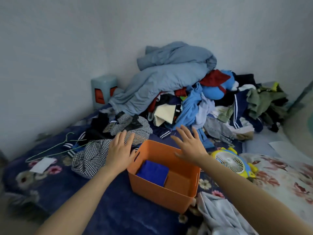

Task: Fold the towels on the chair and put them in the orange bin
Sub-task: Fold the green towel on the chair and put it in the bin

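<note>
An orange bin stands on the dark blue floral bedspread in the middle of the view. A folded blue towel lies inside it against the left wall. My left hand hovers at the bin's far left corner, fingers straight and spread, holding nothing. My right hand is over the bin's far right rim, fingers also spread and empty. No chair is visible.
A big heap of clothes under a grey-blue blanket fills the back. A checked garment and a green hanger lie left. A small yellow-blue fan sits right of the bin, a pale garment in front.
</note>
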The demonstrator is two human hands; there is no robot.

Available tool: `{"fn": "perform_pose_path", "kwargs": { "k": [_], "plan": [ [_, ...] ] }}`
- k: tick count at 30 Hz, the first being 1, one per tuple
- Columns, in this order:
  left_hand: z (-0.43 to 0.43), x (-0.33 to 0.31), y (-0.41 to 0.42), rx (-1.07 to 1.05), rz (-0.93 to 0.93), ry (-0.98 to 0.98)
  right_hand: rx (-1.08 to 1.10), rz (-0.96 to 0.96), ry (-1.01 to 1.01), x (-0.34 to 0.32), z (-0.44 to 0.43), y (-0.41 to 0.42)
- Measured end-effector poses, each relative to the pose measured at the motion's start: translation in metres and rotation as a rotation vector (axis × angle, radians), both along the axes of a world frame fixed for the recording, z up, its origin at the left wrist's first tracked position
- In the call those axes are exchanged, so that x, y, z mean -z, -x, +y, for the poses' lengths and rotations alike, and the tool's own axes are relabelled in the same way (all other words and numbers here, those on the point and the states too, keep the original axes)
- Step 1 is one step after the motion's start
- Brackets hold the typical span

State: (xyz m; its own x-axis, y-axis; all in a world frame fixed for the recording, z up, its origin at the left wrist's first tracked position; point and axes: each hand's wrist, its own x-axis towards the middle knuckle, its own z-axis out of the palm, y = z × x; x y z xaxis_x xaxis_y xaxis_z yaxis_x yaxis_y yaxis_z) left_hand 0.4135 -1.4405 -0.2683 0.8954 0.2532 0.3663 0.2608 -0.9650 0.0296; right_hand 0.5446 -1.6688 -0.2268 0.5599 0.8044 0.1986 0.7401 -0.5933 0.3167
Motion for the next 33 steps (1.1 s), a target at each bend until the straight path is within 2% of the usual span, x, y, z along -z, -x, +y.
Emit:
{"fn": "perform_pose_path", "kwargs": {
  "k": [7, 12, 18, 22, 33],
  "plan": [
    [0.027, -0.047, 0.088, -0.173, -0.1, -0.036, -0.251, -0.181, -0.066, -0.034, 0.053, 0.054],
    [0.054, -0.057, 0.178, -0.331, -0.111, -0.08, -0.369, -0.148, -0.125, -0.049, 0.098, 0.109],
    [0.077, -0.037, 0.344, -0.609, -0.088, 0.036, -0.592, -0.123, -0.075, -0.038, 0.172, 0.226],
    [0.072, -0.022, 0.467, -0.852, -0.147, 0.067, -0.786, -0.127, -0.045, -0.028, 0.217, 0.332],
    [0.012, 0.042, 0.682, -1.284, -0.073, 0.25, -1.214, -0.15, 0.077, 0.02, 0.287, 0.514]
  ]
}}
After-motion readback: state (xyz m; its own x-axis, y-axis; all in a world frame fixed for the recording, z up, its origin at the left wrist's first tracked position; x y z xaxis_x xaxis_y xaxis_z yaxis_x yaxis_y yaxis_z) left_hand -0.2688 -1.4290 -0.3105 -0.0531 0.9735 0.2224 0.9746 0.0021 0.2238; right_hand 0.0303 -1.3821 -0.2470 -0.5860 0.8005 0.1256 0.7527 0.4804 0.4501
